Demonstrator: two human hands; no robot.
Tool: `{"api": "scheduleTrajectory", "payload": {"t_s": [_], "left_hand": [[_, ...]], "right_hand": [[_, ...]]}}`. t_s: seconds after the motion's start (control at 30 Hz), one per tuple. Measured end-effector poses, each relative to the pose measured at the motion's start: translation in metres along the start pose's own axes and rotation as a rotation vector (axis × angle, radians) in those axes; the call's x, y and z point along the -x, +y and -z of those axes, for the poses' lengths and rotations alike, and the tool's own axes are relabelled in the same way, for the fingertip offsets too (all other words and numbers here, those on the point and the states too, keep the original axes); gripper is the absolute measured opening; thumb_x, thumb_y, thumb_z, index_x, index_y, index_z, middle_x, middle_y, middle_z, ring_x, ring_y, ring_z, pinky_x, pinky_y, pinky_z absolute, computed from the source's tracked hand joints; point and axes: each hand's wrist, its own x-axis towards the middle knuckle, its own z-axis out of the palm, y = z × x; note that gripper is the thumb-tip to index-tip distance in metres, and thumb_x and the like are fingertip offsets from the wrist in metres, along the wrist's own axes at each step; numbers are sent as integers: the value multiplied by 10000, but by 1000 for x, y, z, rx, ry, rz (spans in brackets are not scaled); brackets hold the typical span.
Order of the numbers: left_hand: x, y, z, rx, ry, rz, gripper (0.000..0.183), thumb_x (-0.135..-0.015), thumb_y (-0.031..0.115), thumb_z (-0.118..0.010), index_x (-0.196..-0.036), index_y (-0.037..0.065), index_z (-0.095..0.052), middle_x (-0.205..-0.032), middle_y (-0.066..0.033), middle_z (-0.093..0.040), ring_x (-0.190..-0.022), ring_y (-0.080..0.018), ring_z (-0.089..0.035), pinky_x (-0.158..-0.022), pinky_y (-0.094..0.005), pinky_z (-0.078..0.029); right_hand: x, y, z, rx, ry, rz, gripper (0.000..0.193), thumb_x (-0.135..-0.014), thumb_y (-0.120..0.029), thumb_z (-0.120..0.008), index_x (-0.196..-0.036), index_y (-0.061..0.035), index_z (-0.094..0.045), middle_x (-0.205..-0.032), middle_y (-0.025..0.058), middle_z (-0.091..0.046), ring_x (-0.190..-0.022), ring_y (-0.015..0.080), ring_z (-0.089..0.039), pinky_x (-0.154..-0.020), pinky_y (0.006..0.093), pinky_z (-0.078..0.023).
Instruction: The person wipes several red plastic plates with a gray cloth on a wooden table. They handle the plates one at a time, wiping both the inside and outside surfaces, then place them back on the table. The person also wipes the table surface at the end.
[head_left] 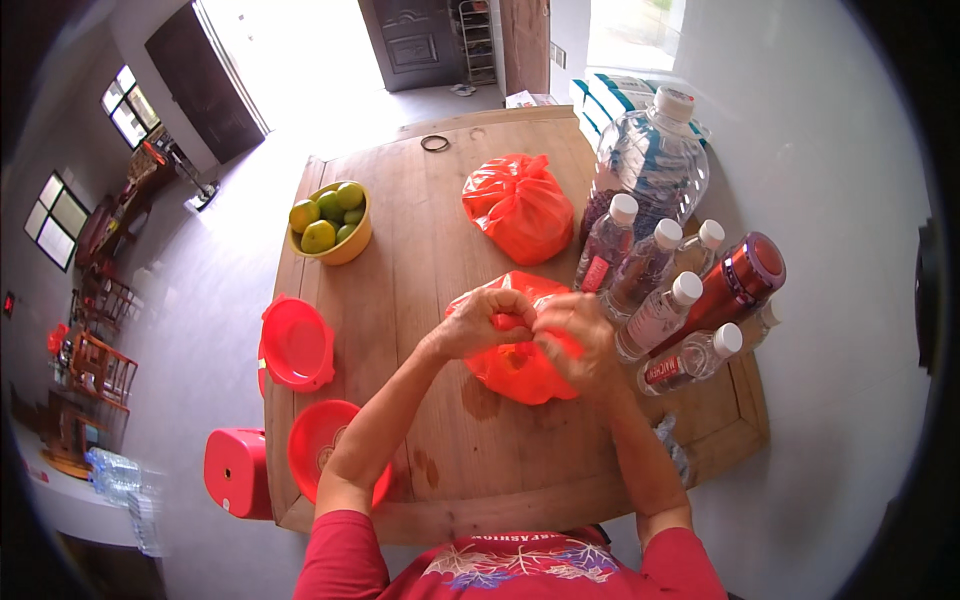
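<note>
A red plastic bag [530, 378] sits on the wooden table in front of me, filled out, with something yellowish-orange showing faintly through it. My left hand [484, 322] and my right hand [580, 340] meet over its top. Each hand pinches some of the bag's gathered plastic, fingertips close together. Just beyond stands a second red plastic bag [520, 208], its top knotted, touched by neither hand. What lies inside that one cannot be made out.
On the wooden table [420, 230], a yellow bowl [345, 248] of green citrus stands far left, with red basins [297, 343] nearer. Several bottles [655, 318], a red thermos [735, 285] and a large jug [655, 160] crowd the right side. A red stool [236, 472] stands left of the table.
</note>
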Motion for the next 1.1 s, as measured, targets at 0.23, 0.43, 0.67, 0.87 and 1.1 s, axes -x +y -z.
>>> {"api": "scheduleTrajectory", "payload": {"t_s": [0.23, 0.43, 0.67, 0.87, 1.1], "left_hand": [[-4, -17, -15, -965, 538, -580, 308, -641, 72, -764, -815, 63, -510, -821, -72, -554, -754, -272, -544, -706, -392, -455], [-2, -22, -27, -1086, 577, -630, 334, -649, 90, -786, -695, 102, -455, -722, -45, -516, -662, -241, -510, -635, -368, -404], [-4, -31, -27, -1103, 662, -556, 269, -672, 99, -748, -729, 104, -485, -741, -50, -516, -711, -249, -538, -639, -379, -404], [8, -34, -36, -983, 490, -220, 173, -781, 221, -709, -724, 94, -606, -694, -53, -543, -740, -255, -560, -644, -404, -433], [35, -64, -24, -546, 688, 124, 240, -782, 252, -723, -724, 57, -595, -799, -90, -574, -862, -274, -552, -778, -370, -447]], "right_hand": [[4, 56, -26, 11, -260, -684, 433, -984, -370, -447, -876, -9, -658, -727, 143, -646, -670, 335, -616, -645, 386, -456], [3, 65, -33, -594, -219, -584, 392, -997, -307, -419, -1046, 23, -624, -936, 105, -656, -890, 213, -619, -792, 324, -469], [-13, 56, -29, -656, 27, -642, 103, -874, -89, -564, -926, -12, -608, -861, 93, -637, -844, 283, -608, -795, 396, -465], [9, 60, -42, 176, 398, -337, 92, -740, 14, -573, -807, -45, -552, -783, 132, -585, -787, 325, -547, -729, 428, -427], [45, 81, -37, 477, 430, -460, 91, -780, -43, -607, -843, -59, -543, -784, 138, -563, -813, 336, -549, -738, 450, -445]]}}
